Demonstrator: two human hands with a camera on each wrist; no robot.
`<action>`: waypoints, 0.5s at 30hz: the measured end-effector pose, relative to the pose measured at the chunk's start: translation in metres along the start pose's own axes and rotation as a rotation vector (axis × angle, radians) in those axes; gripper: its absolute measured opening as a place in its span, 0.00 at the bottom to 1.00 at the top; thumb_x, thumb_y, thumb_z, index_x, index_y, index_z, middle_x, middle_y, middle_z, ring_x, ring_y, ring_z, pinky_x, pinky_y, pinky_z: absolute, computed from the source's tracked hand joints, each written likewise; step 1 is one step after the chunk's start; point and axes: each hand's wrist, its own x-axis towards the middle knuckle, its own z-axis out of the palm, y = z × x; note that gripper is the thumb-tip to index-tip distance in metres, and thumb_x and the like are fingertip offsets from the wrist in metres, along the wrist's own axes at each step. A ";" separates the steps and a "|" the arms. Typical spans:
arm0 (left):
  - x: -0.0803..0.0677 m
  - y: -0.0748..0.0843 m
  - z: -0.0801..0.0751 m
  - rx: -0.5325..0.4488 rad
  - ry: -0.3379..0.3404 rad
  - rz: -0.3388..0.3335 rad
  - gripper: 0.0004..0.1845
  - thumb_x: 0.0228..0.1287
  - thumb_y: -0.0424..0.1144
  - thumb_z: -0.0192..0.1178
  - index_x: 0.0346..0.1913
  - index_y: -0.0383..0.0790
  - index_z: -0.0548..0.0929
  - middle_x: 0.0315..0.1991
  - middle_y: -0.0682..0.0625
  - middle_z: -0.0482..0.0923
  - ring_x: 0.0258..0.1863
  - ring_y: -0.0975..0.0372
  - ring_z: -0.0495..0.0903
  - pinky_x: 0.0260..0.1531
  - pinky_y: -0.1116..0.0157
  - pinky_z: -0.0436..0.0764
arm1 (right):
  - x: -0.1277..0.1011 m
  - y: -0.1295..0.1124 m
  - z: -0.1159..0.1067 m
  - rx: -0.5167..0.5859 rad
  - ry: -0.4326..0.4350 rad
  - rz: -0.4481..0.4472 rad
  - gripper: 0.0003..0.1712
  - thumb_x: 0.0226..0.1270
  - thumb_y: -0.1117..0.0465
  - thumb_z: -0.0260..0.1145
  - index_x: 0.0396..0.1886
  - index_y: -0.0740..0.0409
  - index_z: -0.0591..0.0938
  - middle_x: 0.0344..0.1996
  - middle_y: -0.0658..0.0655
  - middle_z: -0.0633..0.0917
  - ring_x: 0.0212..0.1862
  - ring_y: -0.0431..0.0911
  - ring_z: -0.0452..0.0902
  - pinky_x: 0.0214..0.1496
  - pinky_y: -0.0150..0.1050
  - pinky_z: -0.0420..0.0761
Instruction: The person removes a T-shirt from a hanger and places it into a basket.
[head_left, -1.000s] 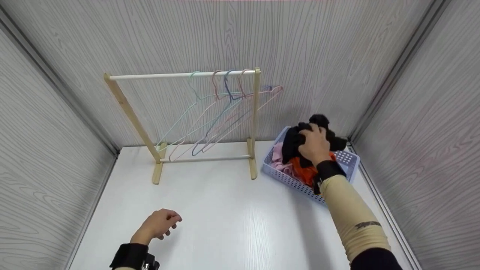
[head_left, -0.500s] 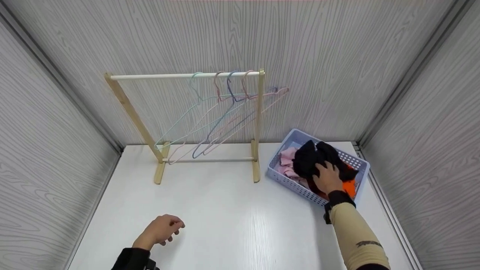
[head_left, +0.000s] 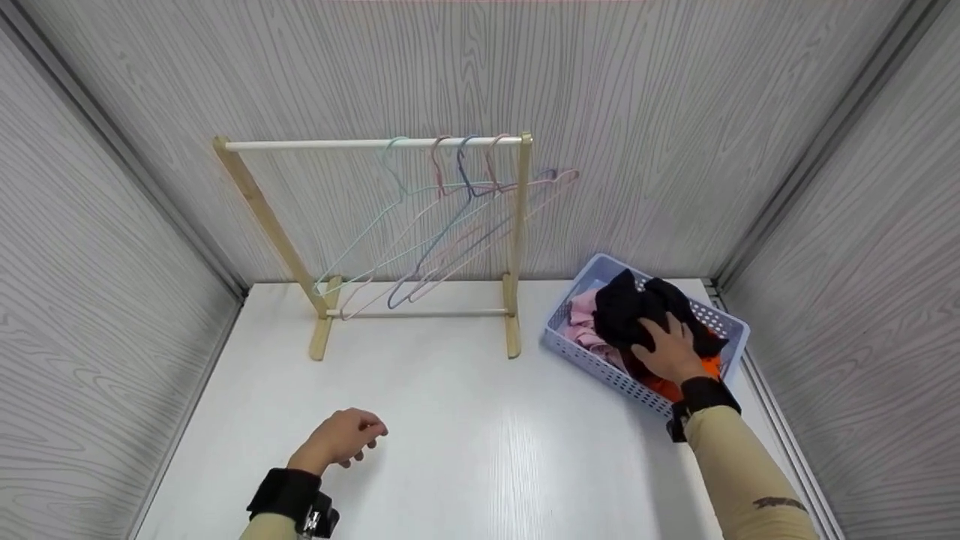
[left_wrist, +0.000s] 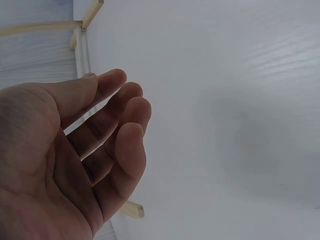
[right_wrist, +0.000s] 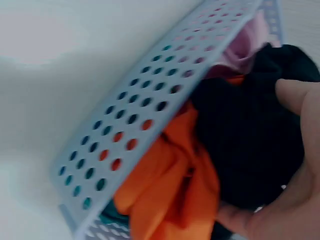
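Note:
A bundle of black cloth (head_left: 637, 311) lies on top of other clothes in a light blue-purple plastic basket (head_left: 607, 369). My right hand (head_left: 671, 352) grips this black cloth from the near side. In the right wrist view, the thumb and a finger press into it from two sides, with the other fingers out of sight. Under and beside it show an orange garment (right_wrist: 170, 185) and a pink garment (head_left: 585, 322). My left hand (head_left: 345, 437) hovers over the white table with its fingers loosely curled, and the left wrist view shows nothing in the palm.
A wooden clothes rack (head_left: 270, 217) with a white rail (head_left: 315, 144) stands at the back. Several hangers (head_left: 465, 199) in green, pink and blue hang toward its right end. Grey wood-grain walls (head_left: 97, 285) enclose the table (head_left: 450, 450).
My right hand has come down and toward me with the black cloth, which now lies lower in the basket. The basket has shifted slightly right in view. The left hand keeps its pose.

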 end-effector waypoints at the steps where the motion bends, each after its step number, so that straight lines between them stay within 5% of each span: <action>1: 0.003 0.004 -0.002 0.001 0.004 0.017 0.09 0.71 0.41 0.55 0.41 0.44 0.85 0.29 0.51 0.81 0.23 0.60 0.79 0.21 0.64 0.79 | -0.001 -0.003 -0.007 -0.004 0.000 0.018 0.35 0.74 0.51 0.53 0.74 0.58 0.58 0.74 0.77 0.43 0.73 0.77 0.35 0.67 0.76 0.48; 5: 0.013 0.019 -0.008 0.013 0.021 0.075 0.10 0.71 0.41 0.54 0.43 0.43 0.85 0.31 0.49 0.82 0.23 0.60 0.79 0.20 0.65 0.78 | -0.008 -0.016 -0.030 -0.048 0.065 0.062 0.34 0.74 0.50 0.52 0.74 0.56 0.59 0.74 0.75 0.46 0.72 0.77 0.40 0.59 0.80 0.56; 9: 0.022 0.037 -0.010 0.054 0.062 0.102 0.10 0.72 0.41 0.54 0.45 0.43 0.84 0.31 0.49 0.82 0.22 0.62 0.78 0.19 0.66 0.76 | -0.017 -0.036 -0.037 -0.091 0.191 0.002 0.31 0.73 0.52 0.53 0.71 0.59 0.64 0.71 0.75 0.57 0.70 0.74 0.51 0.59 0.78 0.60; 15: 0.034 0.063 0.004 0.200 0.285 0.195 0.10 0.70 0.43 0.57 0.46 0.44 0.85 0.33 0.51 0.85 0.29 0.61 0.82 0.28 0.61 0.78 | -0.028 -0.067 -0.003 -0.088 0.229 -0.125 0.31 0.69 0.54 0.59 0.70 0.57 0.67 0.66 0.70 0.69 0.66 0.69 0.64 0.59 0.72 0.67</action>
